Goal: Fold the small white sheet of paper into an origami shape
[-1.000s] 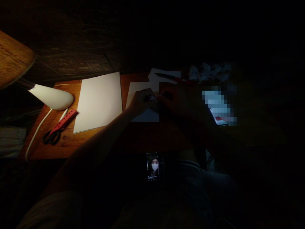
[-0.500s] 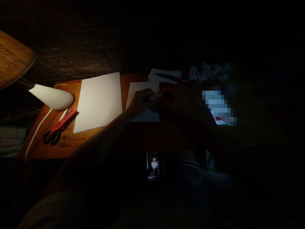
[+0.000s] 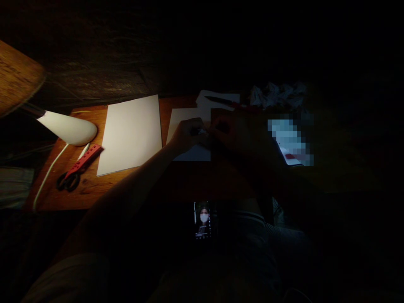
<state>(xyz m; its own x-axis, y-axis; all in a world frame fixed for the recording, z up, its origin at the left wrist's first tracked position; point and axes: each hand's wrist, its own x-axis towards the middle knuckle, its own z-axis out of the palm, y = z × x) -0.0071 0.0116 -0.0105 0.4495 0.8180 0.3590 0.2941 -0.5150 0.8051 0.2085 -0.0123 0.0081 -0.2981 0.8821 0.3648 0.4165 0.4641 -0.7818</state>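
At the far left a white lamp (image 3: 67,128) lights the left part of the wooden bench (image 3: 91,189). Its cord trails toward the near edge, and red-handled scissors (image 3: 78,168) lie just right of it, long axis running from near-left to far-right. Next comes a large white sheet (image 3: 131,134), flat, its long side running near to far. Bare wood shows on its near side.

Right of that, a smaller sheet (image 3: 195,155) lies under the left hand (image 3: 186,134). This hand's grip is pinched closed on a small pale piece (image 3: 202,131), which sits at its fingertips and pokes out rightward. The right hand (image 3: 232,134) faces it from the right, fingertips up against the same piece. It is in deep shadow, and I cannot tell whether its grip is clenched or loose. Both hands are equally near the piece, which sits between them over the smaller sheet's right edge.

Beyond the hands, a paper stack (image 3: 205,103) carries a dark slim tool (image 3: 219,100) lying left to right. Crumpled paper (image 3: 277,94) lies farther right, with a lit screen (image 3: 290,141) nearer. A phone (image 3: 203,219) glows below the bench's near edge.
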